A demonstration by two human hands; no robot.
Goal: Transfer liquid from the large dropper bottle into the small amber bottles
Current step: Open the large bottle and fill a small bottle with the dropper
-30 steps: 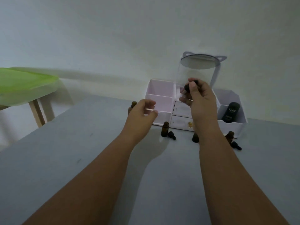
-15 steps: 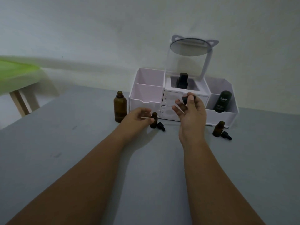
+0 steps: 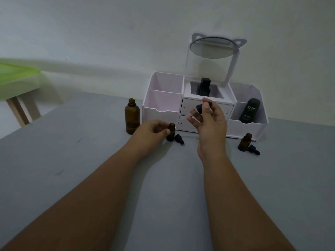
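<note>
Between thumb and fingertips, the right hand (image 3: 208,124) pinches the dropper (image 3: 200,109) by its black bulb. Its glass pipette slants down-left, tip close by the mouth of the small amber bottle (image 3: 171,135), which the left hand (image 3: 150,131) grips upright. Just left stands the uncapped large dropper bottle (image 3: 132,118) on the grey table (image 3: 72,160), with a white organizer (image 3: 163,113) behind.

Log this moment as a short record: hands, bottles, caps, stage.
left hand: holds small amber bottle upright
right hand: pinches dropper bulb, pipette slanting toward that bottle's mouth
large bottle: open, upright, left of both hands
second small bottle: open, at right, no hand on it
caps: one lying beside each small bottle
stage: pipette tip at the mouth; inside or not, cannot tell
</note>
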